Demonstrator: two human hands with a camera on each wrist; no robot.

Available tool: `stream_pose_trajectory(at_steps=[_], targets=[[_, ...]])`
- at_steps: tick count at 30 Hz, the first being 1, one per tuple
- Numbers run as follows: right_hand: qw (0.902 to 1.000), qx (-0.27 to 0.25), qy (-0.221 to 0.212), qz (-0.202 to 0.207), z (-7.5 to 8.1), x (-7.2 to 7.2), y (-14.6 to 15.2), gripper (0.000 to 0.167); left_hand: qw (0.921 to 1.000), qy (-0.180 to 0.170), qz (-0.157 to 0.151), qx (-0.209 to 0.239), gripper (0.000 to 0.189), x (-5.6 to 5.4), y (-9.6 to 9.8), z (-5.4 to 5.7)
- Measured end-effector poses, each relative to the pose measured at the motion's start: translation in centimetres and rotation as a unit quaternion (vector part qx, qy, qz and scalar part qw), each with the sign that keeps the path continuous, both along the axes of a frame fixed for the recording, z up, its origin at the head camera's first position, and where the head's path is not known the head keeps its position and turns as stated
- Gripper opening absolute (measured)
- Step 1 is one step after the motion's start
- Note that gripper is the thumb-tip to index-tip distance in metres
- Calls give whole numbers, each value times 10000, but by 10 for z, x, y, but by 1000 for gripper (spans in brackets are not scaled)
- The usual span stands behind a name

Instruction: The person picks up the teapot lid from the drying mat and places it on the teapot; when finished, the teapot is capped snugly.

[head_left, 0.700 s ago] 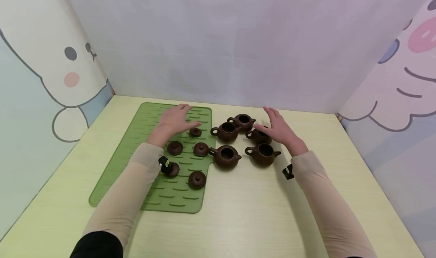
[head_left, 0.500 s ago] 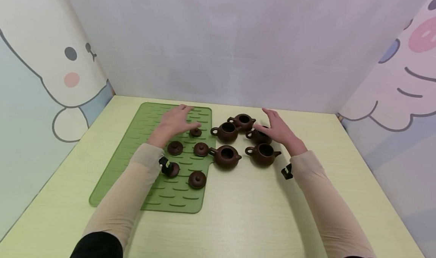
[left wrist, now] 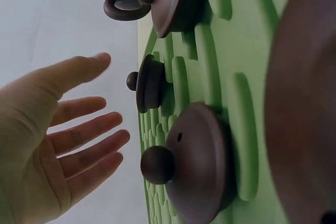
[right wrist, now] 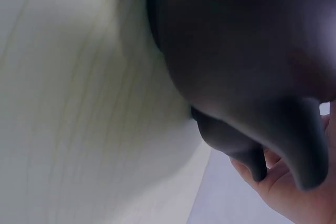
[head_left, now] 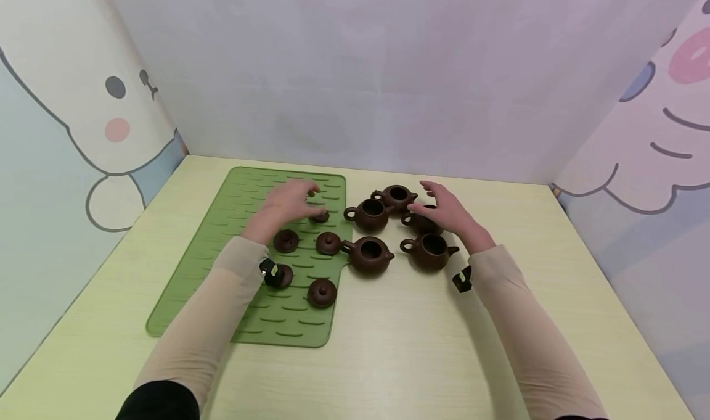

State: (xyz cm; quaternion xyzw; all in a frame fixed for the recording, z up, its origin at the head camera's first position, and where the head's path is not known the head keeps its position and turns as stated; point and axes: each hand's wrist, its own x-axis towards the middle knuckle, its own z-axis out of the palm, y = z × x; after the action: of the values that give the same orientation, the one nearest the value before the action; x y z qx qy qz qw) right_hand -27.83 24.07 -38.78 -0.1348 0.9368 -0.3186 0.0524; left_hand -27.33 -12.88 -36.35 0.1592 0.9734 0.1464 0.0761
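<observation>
Teapots [head_left: 430, 251], five of them, bunched in the right half of the scene on the pale table [head_left: 399, 346], all upright! Five lids [head_left: 328, 243] as well, spread across the one green mat [head_left: 222, 216] at left, and both your hands are in among them.

Your left hand [head_left: 283, 204] is over the far part of the mat, thumb and fingers apart, nearest the far lid [left wrist: 150, 85]. From your head, the thumb seems to overlap it; the left wrist view opens up a gap between thumb and knob, and picks out a vent hole in a nearer lid [left wrist: 199, 166].

Over to your right hand [head_left: 450, 209], thumb parted from the fingers, above the half-hidden teapot [head_left: 420, 224]. The right wrist view brings two spouts up close, the large near spout [right wrist: 286, 140] and the smaller spout beyond it [right wrist: 256, 162], with your hand behind them. It's dark and tight there, so whether your fingers touch a pot, I can't tell.

And the look of them: smooth dark brown, round-bellied, mouths uncovered, looped handles pointing left. The lids share that brown, domed, round-knobbed where the tops show.
</observation>
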Motion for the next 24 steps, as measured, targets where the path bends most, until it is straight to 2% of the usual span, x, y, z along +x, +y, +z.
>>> stream_pose_trajectory(at_steps=[9, 18, 24], targets=[[9999, -129, -71, 53, -1, -2, -4, 70, 9997, -138, -160, 105, 42, 2, 2, -2], [9994, -313, -98, 67, -2, -10, -12, 54, 9990, -276, -263, 238, 26, 3, 2, -4], [9990, -413, -170, 59, -1, -13, -18, 49, 9988, -333, -263, 255, 28, 4, 3, -3]])
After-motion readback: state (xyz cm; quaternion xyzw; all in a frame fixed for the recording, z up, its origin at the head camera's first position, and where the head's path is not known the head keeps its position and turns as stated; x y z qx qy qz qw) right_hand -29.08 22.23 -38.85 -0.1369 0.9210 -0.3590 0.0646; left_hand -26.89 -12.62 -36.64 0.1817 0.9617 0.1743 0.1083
